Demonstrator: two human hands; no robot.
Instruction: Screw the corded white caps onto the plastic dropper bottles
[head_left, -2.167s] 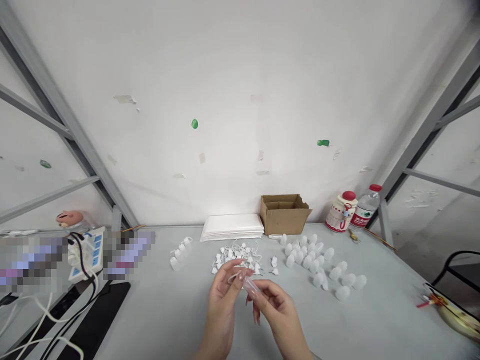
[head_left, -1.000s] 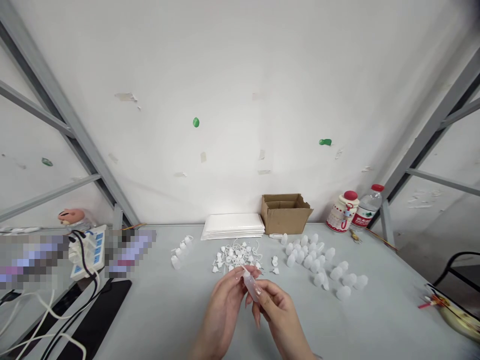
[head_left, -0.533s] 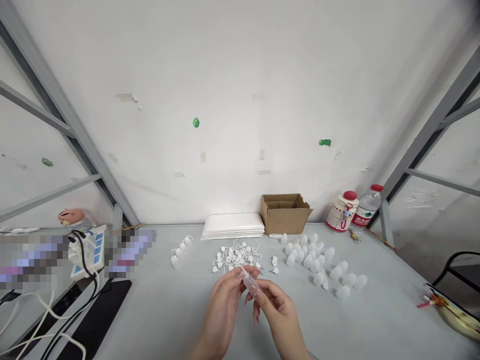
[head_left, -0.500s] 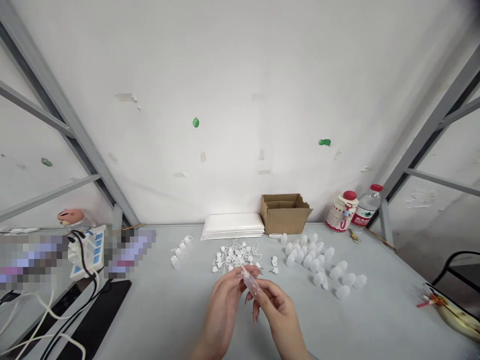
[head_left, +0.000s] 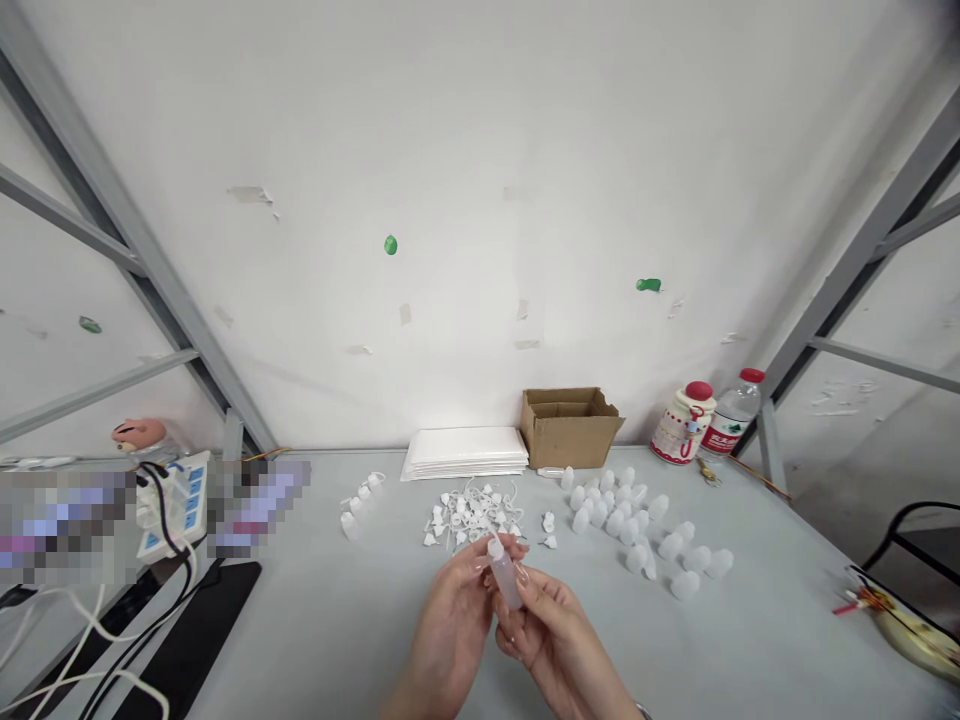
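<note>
A small translucent squeeze bottle (head_left: 505,580) with a white cap and a thin tip stands tilted between my hands. My right hand (head_left: 559,625) grips its body, thumb along the right side and fingers curled below. Round the bottle's top and left side my left hand (head_left: 459,612) is closed, its thumb near the neck and its fingertips behind the cap. Just beyond my hands lies a pile of white caps with straps (head_left: 472,508). Several capped bottles (head_left: 364,500) stand in a row to the left. Many uncapped translucent bottles (head_left: 619,515) lie grouped to the right.
A stack of white sheets or envelopes (head_left: 465,450) and an open cardboard box (head_left: 571,438) are against the wall. A cream jar (head_left: 684,425) and a water bottle (head_left: 736,412) stand back right. At left are a power strip (head_left: 193,497) with cables and a black panel (head_left: 199,640).
The bottle has turned more upright and sits slightly lower. My right hand has shifted its grip, with the thumb now higher along the body. My left hand stays at the top.
</note>
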